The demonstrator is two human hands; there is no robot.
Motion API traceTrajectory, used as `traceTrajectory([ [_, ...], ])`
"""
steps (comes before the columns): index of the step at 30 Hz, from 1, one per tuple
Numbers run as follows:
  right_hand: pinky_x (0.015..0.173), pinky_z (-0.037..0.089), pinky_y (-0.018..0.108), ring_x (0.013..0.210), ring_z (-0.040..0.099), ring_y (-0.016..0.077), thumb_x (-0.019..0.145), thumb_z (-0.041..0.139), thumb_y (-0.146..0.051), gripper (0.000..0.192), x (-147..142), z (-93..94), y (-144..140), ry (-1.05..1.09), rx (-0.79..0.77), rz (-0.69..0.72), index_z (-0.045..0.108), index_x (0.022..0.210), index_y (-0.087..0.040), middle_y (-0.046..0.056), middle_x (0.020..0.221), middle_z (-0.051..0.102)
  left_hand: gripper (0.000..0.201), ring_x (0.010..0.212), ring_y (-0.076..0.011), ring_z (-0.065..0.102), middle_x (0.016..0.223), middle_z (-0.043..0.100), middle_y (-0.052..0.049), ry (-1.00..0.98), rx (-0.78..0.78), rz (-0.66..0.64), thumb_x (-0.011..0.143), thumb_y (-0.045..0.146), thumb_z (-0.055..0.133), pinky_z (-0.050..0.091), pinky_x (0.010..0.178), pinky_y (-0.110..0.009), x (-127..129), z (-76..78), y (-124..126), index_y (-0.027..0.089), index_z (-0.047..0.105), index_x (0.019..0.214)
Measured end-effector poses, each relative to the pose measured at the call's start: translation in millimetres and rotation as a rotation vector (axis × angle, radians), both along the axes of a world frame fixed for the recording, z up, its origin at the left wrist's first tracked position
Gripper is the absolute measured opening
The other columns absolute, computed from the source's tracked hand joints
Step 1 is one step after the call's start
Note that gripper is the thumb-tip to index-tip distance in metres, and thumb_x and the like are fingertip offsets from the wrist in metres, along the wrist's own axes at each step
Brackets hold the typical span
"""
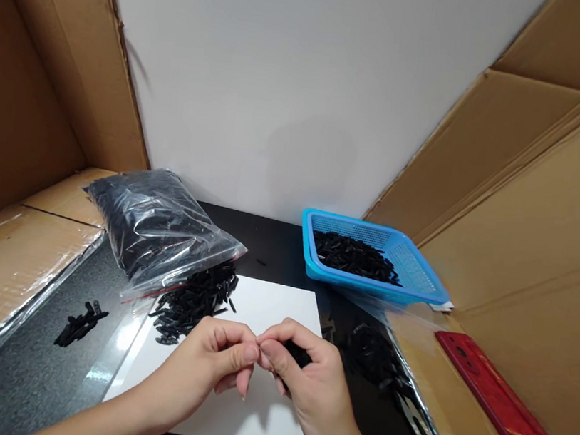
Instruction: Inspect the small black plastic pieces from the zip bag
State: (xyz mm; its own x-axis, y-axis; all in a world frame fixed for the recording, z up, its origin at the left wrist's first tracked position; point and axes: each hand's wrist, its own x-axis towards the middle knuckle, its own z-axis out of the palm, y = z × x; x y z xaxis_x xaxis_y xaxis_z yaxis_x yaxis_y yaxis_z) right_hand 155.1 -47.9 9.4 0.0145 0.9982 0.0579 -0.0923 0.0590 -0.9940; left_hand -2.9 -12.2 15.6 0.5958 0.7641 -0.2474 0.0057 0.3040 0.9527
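My left hand and my right hand meet fingertip to fingertip over a white sheet. My right hand cups several small black plastic pieces in its palm. The thumb and forefinger of both hands pinch together at one spot; what is pinched there is too small to see. A loose heap of the same black pieces lies on the sheet just beyond my left hand, spilling from a clear plastic bag full of them.
A blue mesh basket holding black pieces stands at the back right. A small cluster of pieces lies on the dark tabletop at left. A red flat object rests on the cardboard at right. Cardboard walls enclose both sides.
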Motion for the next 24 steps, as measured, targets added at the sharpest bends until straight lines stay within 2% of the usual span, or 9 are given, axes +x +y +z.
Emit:
traceTrajectory([
  [3,0.040,0.034,0.021,0.044,0.041,0.0081,0.079,0.073,-0.043,0.026,4.2,-1.7,2.5,0.028,-0.049,-0.034,0.073,0.074,-0.017,-0.001,0.059,0.058,0.034,0.046,-0.0080,0.031,0.052,0.057,0.002,-0.020,0.014,-0.022,0.083,0.047,0.063,0.021,0.048,-0.024,1.3,3.6,-0.9,0.015,0.072,0.080],
  [6,0.040,0.033,0.022,0.043,0.039,0.0081,0.077,0.074,-0.047,0.028,10.5,-2.2,5.0,0.018,-0.012,-0.086,0.078,0.080,-0.019,-0.001,0.059,0.055,0.030,0.050,-0.0082,0.034,0.062,0.061,0.000,-0.033,0.030,-0.021,0.087,0.043,0.060,0.022,0.052,-0.025,0.7,6.4,-1.0,0.015,0.070,0.091],
  [9,0.042,0.034,0.023,0.045,0.040,0.0090,0.075,0.077,-0.044,0.025,11.8,-1.5,4.9,-0.034,0.041,-0.070,0.081,0.087,-0.022,-0.001,0.061,0.056,0.027,0.053,-0.0086,0.035,0.067,0.061,0.001,-0.049,0.036,-0.028,0.091,0.040,0.056,0.023,0.053,-0.025,-1.6,6.5,-1.5,0.017,0.061,0.104],
  [12,0.045,0.036,0.024,0.048,0.043,0.0107,0.076,0.077,-0.038,0.017,6.9,-2.1,3.1,-0.088,0.065,-0.037,0.082,0.085,-0.024,0.000,0.060,0.059,0.032,0.055,-0.0099,0.036,0.069,0.060,0.002,-0.074,0.026,-0.036,0.092,0.042,0.054,0.024,0.055,-0.026,-3.3,4.9,-3.1,0.021,0.049,0.117],
  [17,0.040,0.030,0.020,0.043,0.039,0.0082,0.076,0.075,-0.042,0.023,-0.2,-8.9,3.5,0.076,-0.127,-0.012,0.080,0.080,-0.020,-0.002,0.050,0.055,0.052,0.060,-0.0116,0.036,0.073,0.063,0.000,-0.095,-0.079,0.005,0.091,0.047,0.055,0.025,0.060,-0.027,-2.7,4.5,-4.7,0.022,0.038,0.134],
  [20,0.036,0.021,0.017,0.039,0.033,0.0041,0.071,0.080,-0.044,0.029,-0.7,-10.1,5.2,0.199,-0.244,-0.038,0.078,0.081,-0.017,-0.004,0.049,0.051,0.048,0.063,-0.0125,0.036,0.073,0.063,0.000,-0.118,-0.165,0.128,0.093,0.051,0.048,0.027,0.064,-0.028,-2.1,5.2,-2.6,0.020,0.045,0.130],
  [24,0.034,0.013,0.014,0.038,0.031,0.0022,0.066,0.083,-0.044,0.034,-1.0,-4.0,5.7,0.335,-0.321,-0.026,0.073,0.082,-0.015,-0.005,0.050,0.050,0.046,0.074,-0.0147,0.047,0.080,0.063,-0.002,-0.235,-0.319,0.237,0.095,0.052,0.044,0.034,0.071,-0.028,-2.3,6.0,2.1,0.017,0.052,0.123],
])
